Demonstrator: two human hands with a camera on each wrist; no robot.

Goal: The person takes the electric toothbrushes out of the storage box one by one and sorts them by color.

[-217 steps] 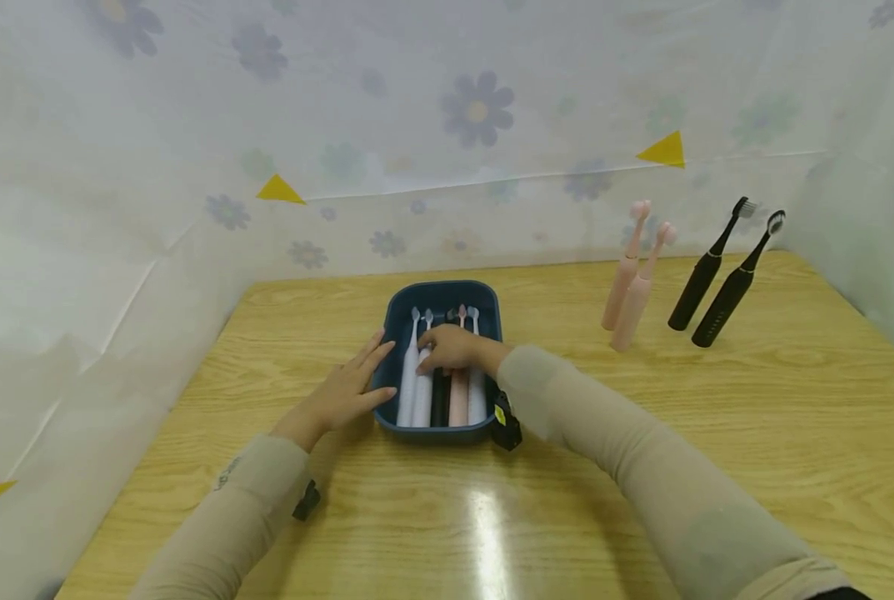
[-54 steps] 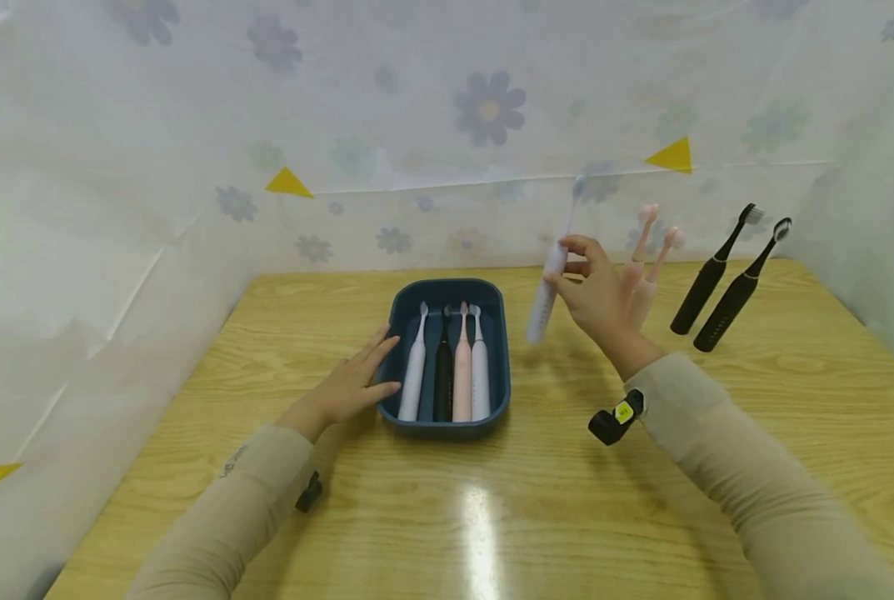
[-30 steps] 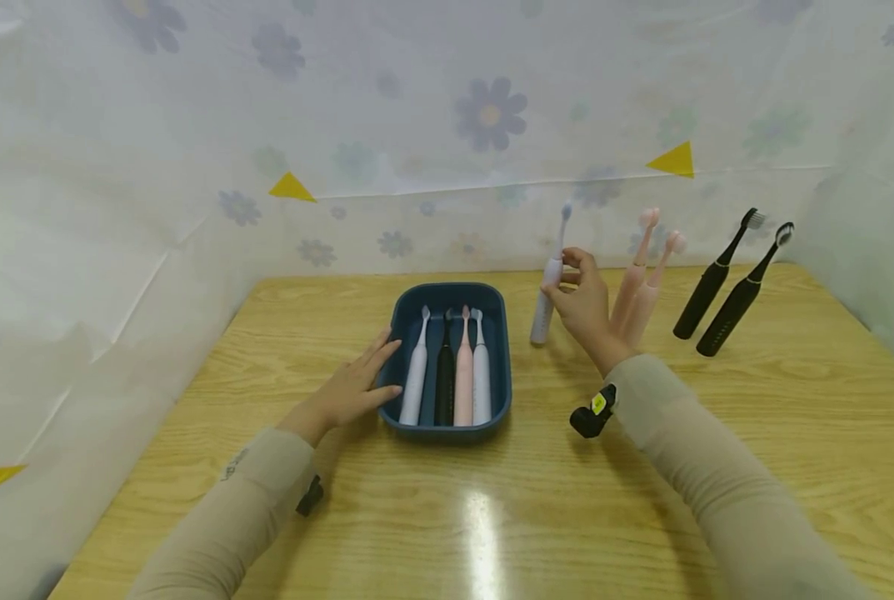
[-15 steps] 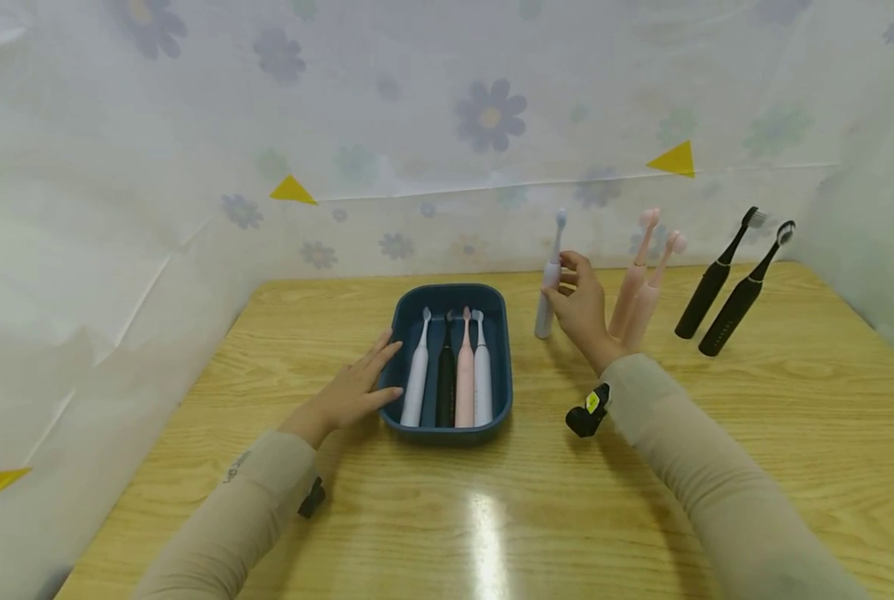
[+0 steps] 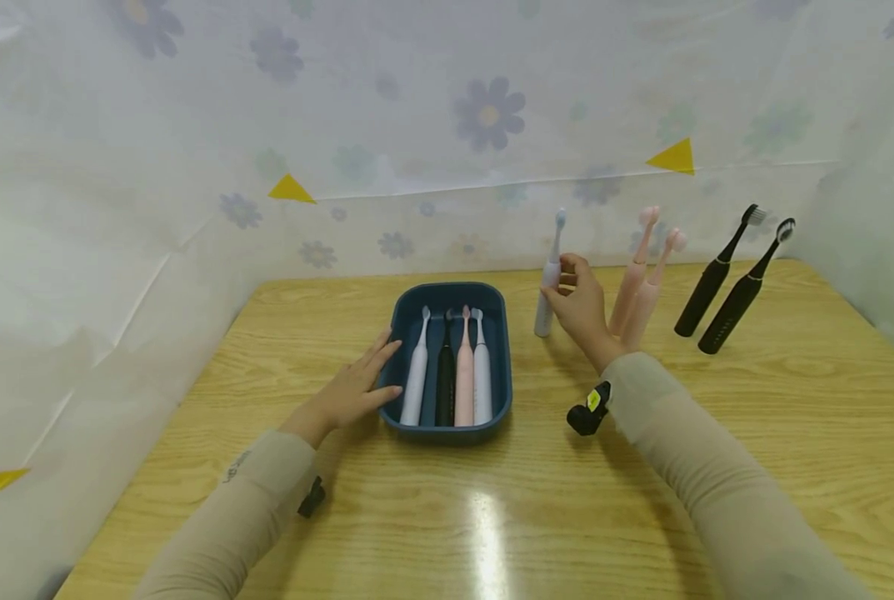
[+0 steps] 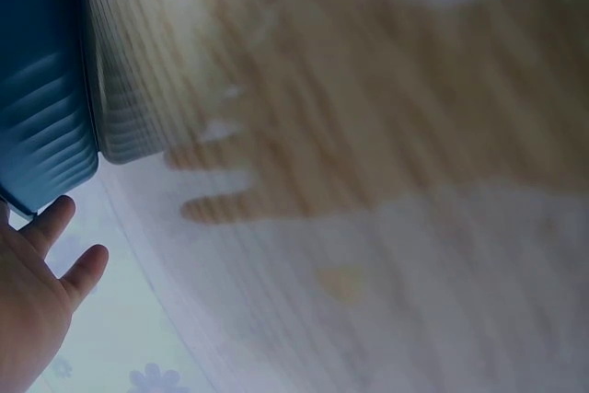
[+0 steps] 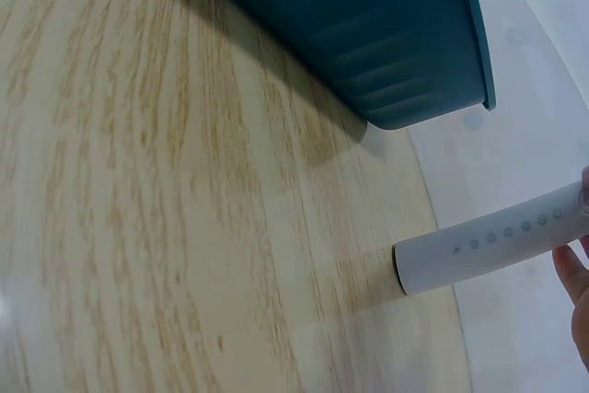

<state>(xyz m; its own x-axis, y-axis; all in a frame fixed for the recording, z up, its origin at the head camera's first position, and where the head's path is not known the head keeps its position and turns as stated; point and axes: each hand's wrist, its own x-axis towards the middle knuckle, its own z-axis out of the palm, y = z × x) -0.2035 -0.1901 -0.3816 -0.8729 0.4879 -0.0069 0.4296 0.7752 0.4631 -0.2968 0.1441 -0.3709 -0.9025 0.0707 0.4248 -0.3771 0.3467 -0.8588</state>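
My right hand [image 5: 583, 302] pinches a white electric toothbrush [image 5: 545, 313] by its handle, right of the bin. The brush is upright, and its base is at the tabletop in the right wrist view, where the white handle [image 7: 492, 238] shows a row of small marks. My left hand [image 5: 349, 390] rests with spread, straight fingers on the left rim of a dark blue bin [image 5: 447, 435]. Inside the bin lie a white toothbrush [image 5: 416, 379], a black toothbrush [image 5: 445, 383], a pink toothbrush [image 5: 465, 383] and another white toothbrush [image 5: 482, 383].
Two pink toothbrushes [image 5: 640, 312] stand just right of my right hand, one partly behind it. Further right stand two black toothbrushes [image 5: 731, 310]. The wooden table [image 5: 417, 517] meets a flowered white sheet [image 5: 387, 167] at the back.
My right hand has taken a white toothbrush out of the bin, carried it right and lowered it upright to the table. My left hand has stayed on the rim.
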